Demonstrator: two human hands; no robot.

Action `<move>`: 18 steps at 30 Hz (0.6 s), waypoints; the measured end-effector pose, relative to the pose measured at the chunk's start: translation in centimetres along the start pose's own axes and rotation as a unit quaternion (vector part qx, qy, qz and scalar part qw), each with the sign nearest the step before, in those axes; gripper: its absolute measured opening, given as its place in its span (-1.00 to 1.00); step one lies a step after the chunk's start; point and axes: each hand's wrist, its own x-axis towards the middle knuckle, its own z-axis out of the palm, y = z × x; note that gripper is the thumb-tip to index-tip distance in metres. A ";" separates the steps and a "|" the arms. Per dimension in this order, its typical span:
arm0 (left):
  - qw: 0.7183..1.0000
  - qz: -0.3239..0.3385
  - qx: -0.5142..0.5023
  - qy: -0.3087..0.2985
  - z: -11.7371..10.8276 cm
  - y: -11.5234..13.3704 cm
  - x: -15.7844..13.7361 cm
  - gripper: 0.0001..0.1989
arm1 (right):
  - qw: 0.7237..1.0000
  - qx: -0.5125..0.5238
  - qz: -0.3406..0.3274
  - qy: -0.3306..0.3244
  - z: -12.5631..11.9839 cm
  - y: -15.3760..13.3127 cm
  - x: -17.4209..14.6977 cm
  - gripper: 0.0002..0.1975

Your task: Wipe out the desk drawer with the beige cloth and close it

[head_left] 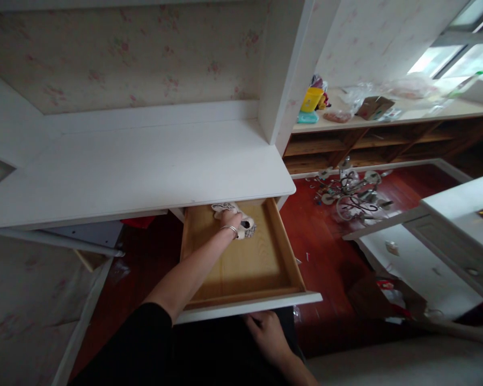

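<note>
- In the head view, the drawer [245, 271] is pulled out from below the desk [156, 161], and the cloth [248, 229] is inside it, on the bottom, toward the back and near the edge of the desk.
- The left hand [230, 219] reaches into the drawer and is closed over the cloth, which is bunched and comes out on both sides of the hand; the fingertips are hidden.
- The right hand [269, 335] is at the drawer front [257, 306], just below it, with the fingers curled. I cannot tell whether it has hold of the front or only rests near it.
- In my judgement, the work with the cloth would go better if it were folded flat, so that more of it meets the wood.
- Long, even strokes from back to front would suit this flat bottom; the corners call for a fingertip pressed through the cloth.
- The bracelet [230, 230] on the left wrist could knock the wooden sides, so the wrist should be held a little high.
- A light support from the right hand below the front would, I think, stop the drawer from tilting under pressure.
</note>
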 end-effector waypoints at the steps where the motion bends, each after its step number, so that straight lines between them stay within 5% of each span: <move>1: 0.999 0.015 0.021 -0.019 1.0 0.6 -0.4 -0.82 | 1.000 -0.001 -0.002 -0.004 -0.1 0.0 0.1 -0.55; 9: 0.947 0.164 0.189 -0.203 5.2 4.3 -2.9 -0.74 | 1.000 -0.004 -0.020 -0.023 -0.4 0.6 0.2 -0.58; 18: 0.852 0.266 0.292 -0.344 2.5 2.0 -8.4 -0.76 | 0.999 0.001 -0.010 -0.034 -0.5 0.5 0.1 -0.49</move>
